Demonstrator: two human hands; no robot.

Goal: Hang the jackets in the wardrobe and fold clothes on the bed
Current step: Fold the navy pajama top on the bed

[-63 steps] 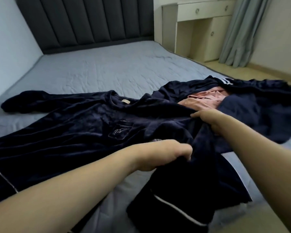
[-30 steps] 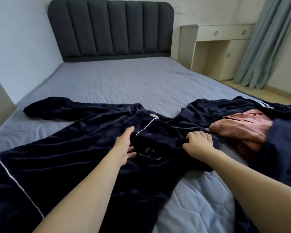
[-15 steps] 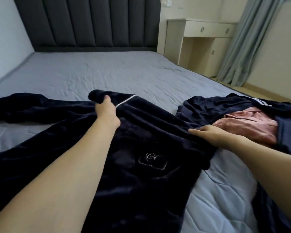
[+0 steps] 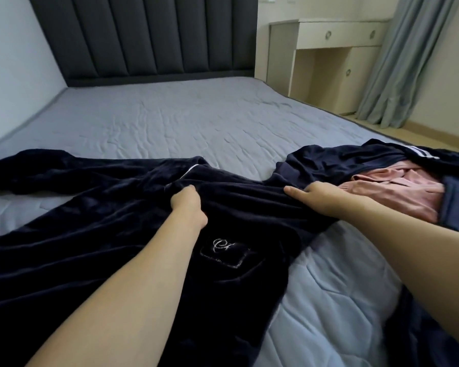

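Note:
A dark navy velvet top [image 4: 96,234] with white piping and an embroidered chest pocket lies spread across the grey bed [image 4: 186,123]. My left hand [image 4: 187,207] grips a bunch of its fabric near the collar. My right hand [image 4: 318,197] rests on the top's right side with the index finger stretched out; the other fingers press into the cloth. To the right lies a pink garment [image 4: 398,189] on another navy garment [image 4: 337,160] with white stripes.
A dark padded headboard [image 4: 149,35] stands at the far end. A cream dresser [image 4: 337,56] and grey-green curtain [image 4: 411,59] are beyond the bed's right edge. A pale wall runs along the left. More dark cloth [image 4: 419,337] lies at the lower right.
My left hand has pulled the collar area back toward me and bunched the fabric. My right hand has stayed on the top's right side, shifting slightly.

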